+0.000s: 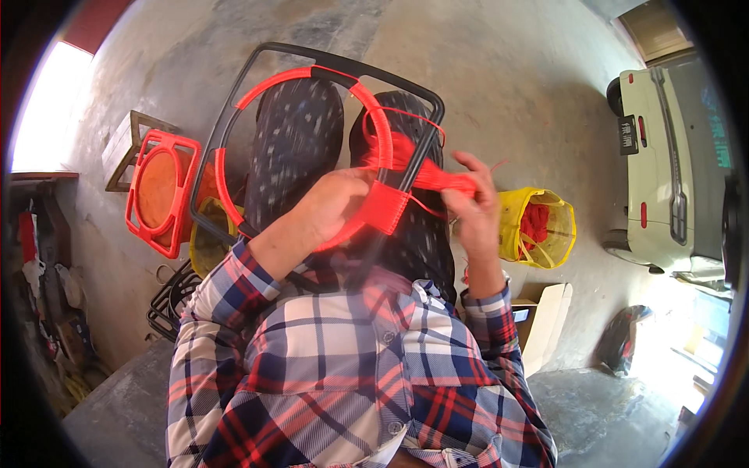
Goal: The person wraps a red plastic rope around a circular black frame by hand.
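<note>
A black rounded frame [273, 48] with an inner ring [378, 113] rests over my lap. Red cord wraps long stretches of the ring, while bare black parts show between them. At the ring's near right, a wide red woven band [384, 207] joins it to the outer frame. My left hand [337, 201] is closed on the ring beside this band, with some fingertips hidden. To the right of the frame, my right hand [476, 201] grips a bundle of red cord [449, 181]. Thin strands run from the bundle to the frame.
At left, a similar red-wrapped frame [195, 170] leans by a wooden stool [117, 160] and a yellow container [204, 253]. A yellow bag [511, 226] with red cord inside stands at right, near an open cardboard box [550, 320]. A pale vehicle [651, 171] is parked at far right.
</note>
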`<state>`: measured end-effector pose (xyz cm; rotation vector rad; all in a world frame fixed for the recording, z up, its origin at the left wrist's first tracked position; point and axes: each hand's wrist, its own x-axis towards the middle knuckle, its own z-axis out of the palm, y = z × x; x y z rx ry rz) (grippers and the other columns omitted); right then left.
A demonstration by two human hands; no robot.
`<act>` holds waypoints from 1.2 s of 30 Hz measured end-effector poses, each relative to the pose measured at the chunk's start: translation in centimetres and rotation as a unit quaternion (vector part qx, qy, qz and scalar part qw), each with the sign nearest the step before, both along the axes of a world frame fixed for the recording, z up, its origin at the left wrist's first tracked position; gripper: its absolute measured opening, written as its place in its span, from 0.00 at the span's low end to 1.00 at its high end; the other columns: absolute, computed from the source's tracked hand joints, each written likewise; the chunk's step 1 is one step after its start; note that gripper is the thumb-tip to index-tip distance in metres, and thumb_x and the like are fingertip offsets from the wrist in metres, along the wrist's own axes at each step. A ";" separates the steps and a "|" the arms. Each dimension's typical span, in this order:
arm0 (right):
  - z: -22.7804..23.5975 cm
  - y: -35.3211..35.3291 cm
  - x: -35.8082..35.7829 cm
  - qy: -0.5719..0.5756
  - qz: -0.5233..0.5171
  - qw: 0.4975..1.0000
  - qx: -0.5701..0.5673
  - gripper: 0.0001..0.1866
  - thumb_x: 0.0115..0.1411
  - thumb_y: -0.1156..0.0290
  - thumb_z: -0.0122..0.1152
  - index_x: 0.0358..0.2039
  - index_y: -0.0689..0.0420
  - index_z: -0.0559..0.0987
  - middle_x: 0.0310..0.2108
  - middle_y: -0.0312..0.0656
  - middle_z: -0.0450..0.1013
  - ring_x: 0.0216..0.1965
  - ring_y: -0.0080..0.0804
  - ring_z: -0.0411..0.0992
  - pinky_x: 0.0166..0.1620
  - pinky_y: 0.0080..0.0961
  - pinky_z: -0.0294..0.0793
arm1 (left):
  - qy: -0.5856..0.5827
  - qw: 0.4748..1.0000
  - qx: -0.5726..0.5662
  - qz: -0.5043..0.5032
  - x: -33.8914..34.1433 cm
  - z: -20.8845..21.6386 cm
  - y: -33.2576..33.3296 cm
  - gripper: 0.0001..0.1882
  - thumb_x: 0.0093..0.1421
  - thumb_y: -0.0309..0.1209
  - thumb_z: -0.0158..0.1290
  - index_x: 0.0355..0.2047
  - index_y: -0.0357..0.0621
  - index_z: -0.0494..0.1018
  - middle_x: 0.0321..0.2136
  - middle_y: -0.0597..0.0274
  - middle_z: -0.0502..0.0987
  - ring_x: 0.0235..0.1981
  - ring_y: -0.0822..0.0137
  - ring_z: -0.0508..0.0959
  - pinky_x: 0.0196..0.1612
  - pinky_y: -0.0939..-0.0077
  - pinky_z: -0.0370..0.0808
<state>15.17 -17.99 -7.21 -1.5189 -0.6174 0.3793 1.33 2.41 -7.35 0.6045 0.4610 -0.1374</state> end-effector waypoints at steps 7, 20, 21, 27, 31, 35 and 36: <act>1.2 -15.3 5.8 0.194 -0.149 0.896 0.370 0.18 0.52 0.63 0.59 0.42 0.55 0.73 0.37 0.39 0.72 0.41 0.36 0.70 0.47 0.36 0.71 | 0.003 0.998 -0.043 0.038 0.1 1.4 -0.2 0.13 0.57 0.25 0.42 0.40 0.34 0.70 0.36 0.54 0.77 0.37 0.63 0.79 0.48 0.67 0.76; 2.0 0.7 -2.8 0.149 0.027 0.988 0.018 0.07 0.54 0.78 0.64 0.33 0.60 0.75 0.31 0.36 0.74 0.29 0.18 0.71 0.34 0.17 0.71 | -0.029 0.999 -0.041 0.018 0.1 0.9 -0.5 0.16 0.57 0.26 0.44 0.44 0.32 0.69 0.38 0.53 0.77 0.40 0.62 0.79 0.48 0.63 0.77; 1.7 1.2 -2.9 0.152 0.036 0.988 0.007 0.07 0.54 0.79 0.64 0.33 0.59 0.75 0.30 0.36 0.74 0.29 0.18 0.71 0.34 0.18 0.72 | -0.032 0.998 -0.042 0.021 0.1 1.0 -0.5 0.16 0.57 0.26 0.44 0.45 0.32 0.69 0.38 0.54 0.77 0.40 0.62 0.79 0.48 0.62 0.77; 1.0 -0.1 -2.7 0.182 0.070 0.981 -0.018 0.06 0.56 0.78 0.64 0.31 0.58 0.74 0.23 0.32 0.73 0.26 0.18 0.72 0.32 0.19 0.72 | -0.021 0.999 -0.027 0.021 0.4 1.9 -0.7 0.19 0.54 0.25 0.45 0.47 0.34 0.68 0.40 0.55 0.77 0.40 0.63 0.79 0.48 0.64 0.77; 0.4 -0.9 -3.1 0.191 0.054 0.980 -0.002 0.05 0.56 0.78 0.64 0.31 0.58 0.75 0.23 0.33 0.73 0.25 0.19 0.72 0.32 0.19 0.73 | -0.027 1.000 0.002 -0.003 0.5 1.7 -0.9 0.20 0.51 0.24 0.45 0.47 0.35 0.68 0.41 0.56 0.77 0.40 0.64 0.79 0.49 0.66 0.77; -0.8 -3.1 -0.6 0.251 -0.017 0.968 -0.017 0.06 0.52 0.79 0.64 0.29 0.58 0.75 0.23 0.36 0.73 0.25 0.23 0.73 0.30 0.21 0.73 | -0.041 0.998 -0.054 0.009 0.3 1.6 -0.5 0.19 0.52 0.24 0.45 0.46 0.37 0.68 0.40 0.56 0.77 0.39 0.64 0.80 0.49 0.66 0.77; -0.9 -4.6 0.5 0.261 -0.048 0.963 -0.037 0.06 0.52 0.79 0.63 0.29 0.58 0.75 0.23 0.36 0.73 0.25 0.24 0.74 0.31 0.21 0.73 | -0.040 0.998 -0.040 0.018 0.3 1.8 -0.2 0.19 0.52 0.24 0.45 0.46 0.37 0.68 0.40 0.56 0.77 0.39 0.64 0.80 0.49 0.66 0.77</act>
